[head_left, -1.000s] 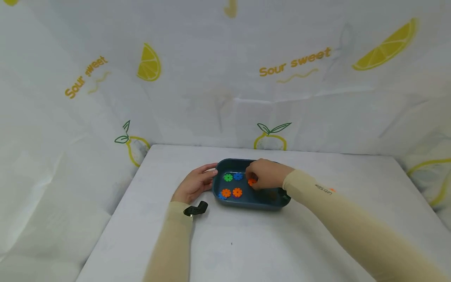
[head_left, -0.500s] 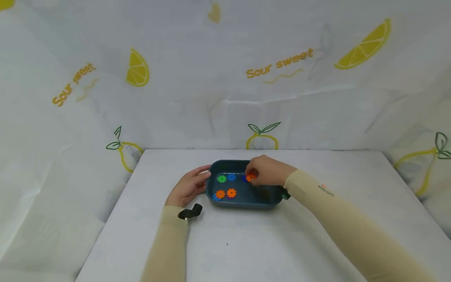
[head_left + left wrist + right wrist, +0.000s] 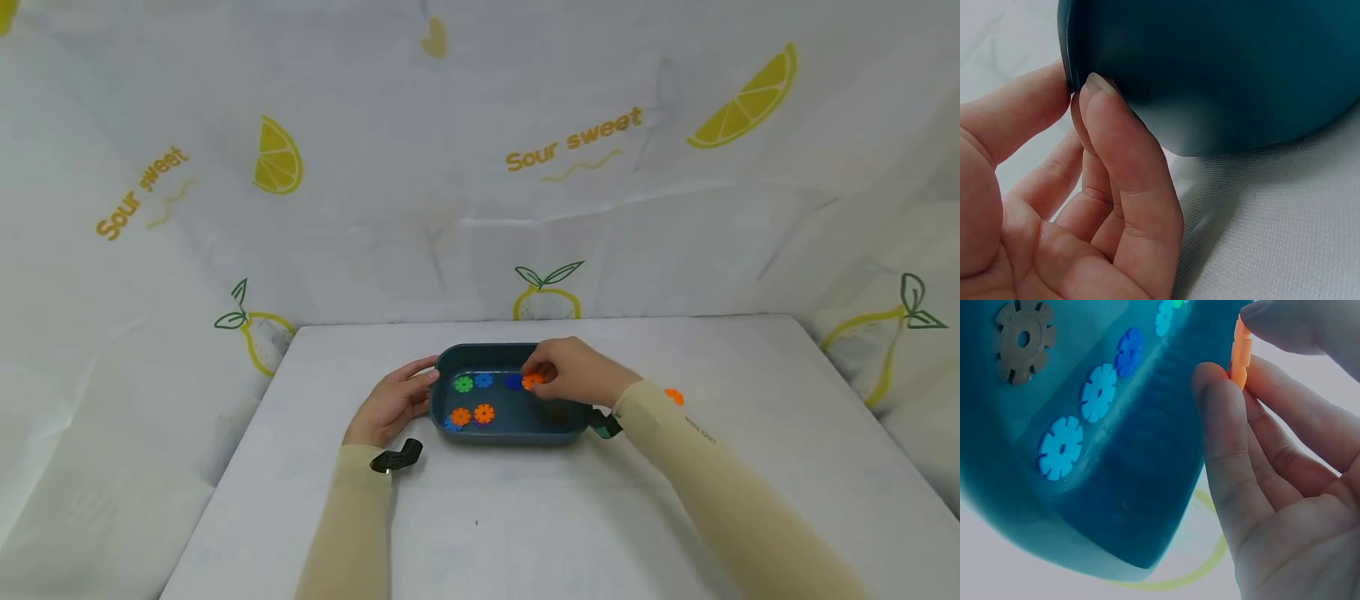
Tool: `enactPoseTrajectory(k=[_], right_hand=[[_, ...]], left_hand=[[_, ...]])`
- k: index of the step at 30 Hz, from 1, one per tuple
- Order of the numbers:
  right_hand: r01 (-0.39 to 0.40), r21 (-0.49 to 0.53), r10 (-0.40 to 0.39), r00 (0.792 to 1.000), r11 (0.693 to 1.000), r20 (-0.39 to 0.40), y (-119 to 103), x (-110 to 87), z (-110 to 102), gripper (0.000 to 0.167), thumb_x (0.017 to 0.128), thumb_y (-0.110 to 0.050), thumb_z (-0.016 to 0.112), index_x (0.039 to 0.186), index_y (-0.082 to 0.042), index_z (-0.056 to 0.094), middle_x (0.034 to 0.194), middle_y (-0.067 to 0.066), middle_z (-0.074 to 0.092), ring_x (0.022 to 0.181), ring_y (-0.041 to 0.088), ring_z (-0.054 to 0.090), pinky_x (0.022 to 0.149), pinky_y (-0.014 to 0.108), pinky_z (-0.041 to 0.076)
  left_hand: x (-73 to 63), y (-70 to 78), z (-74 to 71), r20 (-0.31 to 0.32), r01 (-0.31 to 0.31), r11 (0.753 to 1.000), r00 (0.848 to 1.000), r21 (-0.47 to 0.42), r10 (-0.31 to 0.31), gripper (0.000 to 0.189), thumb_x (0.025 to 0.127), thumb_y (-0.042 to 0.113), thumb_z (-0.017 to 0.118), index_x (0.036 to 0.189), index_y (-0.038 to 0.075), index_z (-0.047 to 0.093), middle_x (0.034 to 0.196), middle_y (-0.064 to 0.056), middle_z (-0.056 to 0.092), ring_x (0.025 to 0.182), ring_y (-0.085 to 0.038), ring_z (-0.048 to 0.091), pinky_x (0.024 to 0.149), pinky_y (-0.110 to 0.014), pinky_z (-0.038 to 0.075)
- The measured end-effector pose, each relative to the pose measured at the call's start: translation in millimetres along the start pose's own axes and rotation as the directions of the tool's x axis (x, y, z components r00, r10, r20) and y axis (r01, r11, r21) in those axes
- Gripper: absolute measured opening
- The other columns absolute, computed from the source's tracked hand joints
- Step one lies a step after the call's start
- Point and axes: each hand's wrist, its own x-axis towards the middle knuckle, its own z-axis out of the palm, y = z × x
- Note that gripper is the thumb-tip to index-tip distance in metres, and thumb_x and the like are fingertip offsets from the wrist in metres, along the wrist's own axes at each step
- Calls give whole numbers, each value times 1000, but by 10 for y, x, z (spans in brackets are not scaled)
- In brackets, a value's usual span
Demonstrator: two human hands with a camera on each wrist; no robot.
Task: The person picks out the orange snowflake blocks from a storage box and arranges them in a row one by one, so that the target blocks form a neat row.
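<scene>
A dark teal tray stands on the white table. My left hand grips the tray's left rim between thumb and fingers. Over the tray's right part, my right hand pinches an orange notched disc, held edge-on in the right wrist view. On the tray floor lie a green disc, a blue disc and a dark blue disc. Two orange discs, one an orange disc, overlap blue and purple ones at the front left. The right wrist view shows a brown disc and light blue discs.
Another orange disc lies on the table, right of the tray beside the right sleeve. A white lemon-print sheet hangs behind the table's back edge. Black wrist camera mounts, such as the left mount, stick out from both wrists.
My right hand has drawn slightly up and right with the orange disc, uncovering the dark blue disc. The head view has shifted, and the table's orange disc shows more beside the sleeve.
</scene>
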Motion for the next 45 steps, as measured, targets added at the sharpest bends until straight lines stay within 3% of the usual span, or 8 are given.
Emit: enactPoseTrajectory(k=[9,17,24,33,40,45], right_hand=[[54,35,-50,993,998,-106,117,-179,-38,29,97,-14,78,126,-8,79,117,-2,75,100,13,70,90,31,62],[26,61,-14,981,998,-194,331,-352,-86,28,97,-12,77,125,-12,79,113,-3,75,97,13,68,87,29,60],[17,55,0,957,998,-291,520,-527,-128,27,96,-15,80,123,-16,80,115,-4,77,100,13,70,90,31,60],[-89,79,111,927,993,-359,724,-810,-253,27,98,-21,80,124,-17,79,119,1,76,102,18,71,87,24,58],[-205,113,232,904,972,-359,935,-1054,-336,30,100,-35,78,128,-23,78,122,0,75,109,21,69,87,25,57],[-239,98,259,893,966,-368,1087,-1181,-348,31,101,-36,77,129,-22,77,124,1,75,112,23,69,88,23,56]], left_hand=[[18,-14,-15,-9,3,1000,1000,-4,-3,55,103,32,77,154,20,60,136,-6,72,104,-17,72,93,-29,62],[24,-39,-6,-11,8,1000,1000,-9,-8,53,105,30,74,155,19,59,139,-7,71,106,-17,72,93,-30,62],[14,-32,8,-14,12,1000,1000,-5,-12,55,105,31,74,156,19,57,133,-3,73,104,-15,72,92,-29,62],[4,-21,13,-12,11,1000,1000,-12,-11,54,105,31,74,156,19,57,129,-1,74,102,-15,72,91,-29,62],[1,-16,25,-17,19,999,1000,-26,-19,52,105,31,75,153,19,59,127,-2,75,100,-16,71,89,-29,62],[9,-29,14,-16,15,1000,1000,-20,-16,54,104,32,75,154,18,58,128,-2,75,101,-17,71,90,-30,62]])
